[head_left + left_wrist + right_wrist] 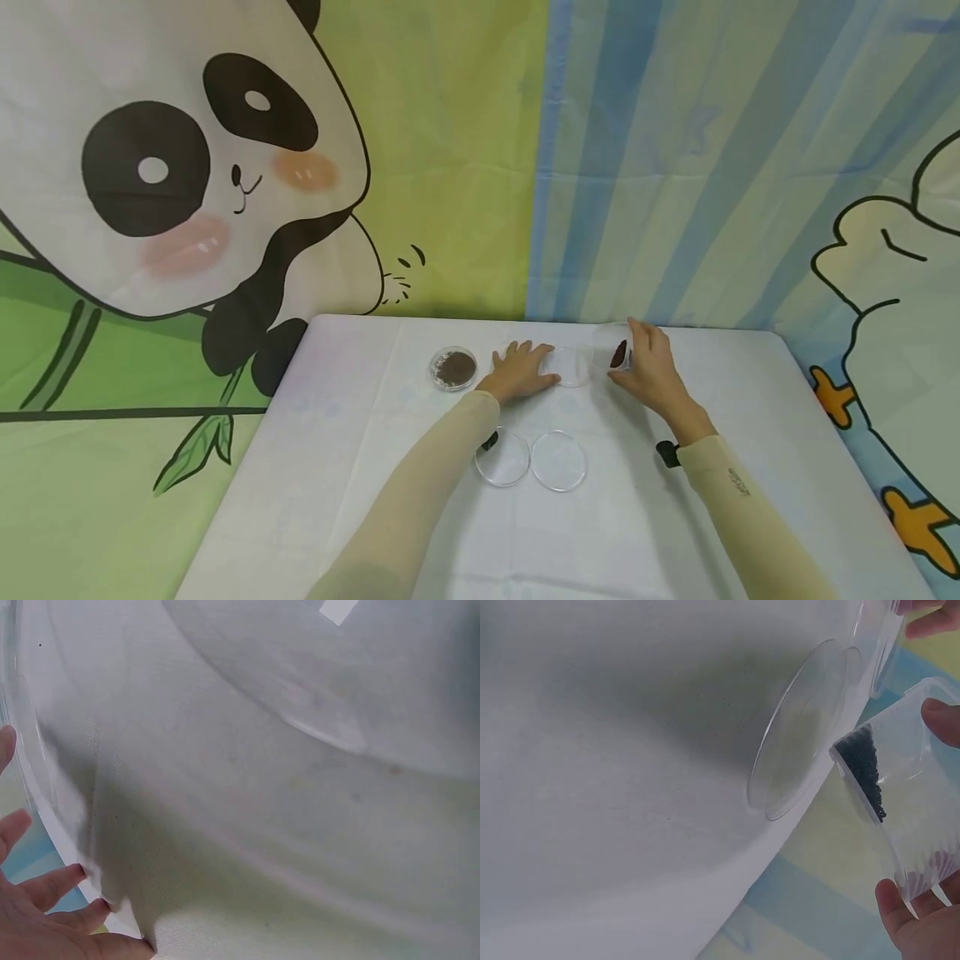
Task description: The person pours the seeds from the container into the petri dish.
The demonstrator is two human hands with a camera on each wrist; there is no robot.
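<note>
My right hand (652,367) grips a clear plastic container (911,795) between thumb and fingers, above the table's far side. The container is tilted, and dark granules (864,769) lie gathered in one corner of it. Just left of it an empty clear round dish (572,367) sits on the table. My left hand (519,372) is spread with fingers extended, beside that dish; whether the fingertips touch its rim I cannot tell. Left of this hand stands a round clear dish of brown granules (454,368).
Two clear round dishes or lids lie side by side nearer me: the left one (504,471) partly under my left wrist, the right one (558,462) in full view. The white table (360,467) ends at a printed cloth backdrop (457,167).
</note>
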